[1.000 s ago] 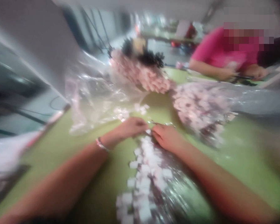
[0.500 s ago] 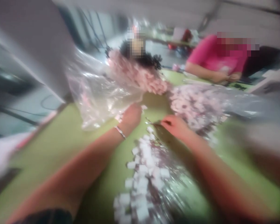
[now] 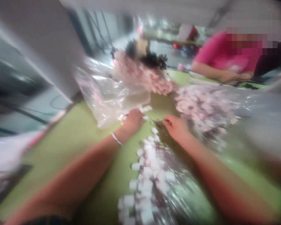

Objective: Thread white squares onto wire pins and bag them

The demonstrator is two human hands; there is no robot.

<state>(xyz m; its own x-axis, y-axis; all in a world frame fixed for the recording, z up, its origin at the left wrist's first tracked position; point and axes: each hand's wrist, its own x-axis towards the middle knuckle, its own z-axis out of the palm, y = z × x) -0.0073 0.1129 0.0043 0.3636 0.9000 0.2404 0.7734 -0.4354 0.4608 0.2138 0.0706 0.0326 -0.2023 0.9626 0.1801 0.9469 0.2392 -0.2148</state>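
My left hand (image 3: 134, 122), with a thin white bracelet on its wrist, is curled closed over the green table. At its fingertips shows a small white piece (image 3: 145, 117), and more white pieces lie just behind the hand. My right hand (image 3: 178, 127) pinches a thin dark stem (image 3: 157, 121) that points toward the left hand. Between my forearms lies a long heap of white square pieces (image 3: 147, 172) on thin stems, partly on clear plastic wrap (image 3: 184, 184). Blur hides the finer details of the fingers.
A clear plastic bag (image 3: 107, 103) sits left of my hands. Behind are pink artificial flowers (image 3: 152, 78) and a bagged bunch of pale pink flowers (image 3: 194, 101). Across the green table (image 3: 67, 134), a person in a pink shirt (image 3: 213, 53) works with both hands. A grey pillar (image 3: 49, 40) rises at left.
The view has shifted slightly, moving the scene to the right. My left hand sits a little lower, and white pieces show beyond its fingers. My right hand keeps its pinch on the stem.
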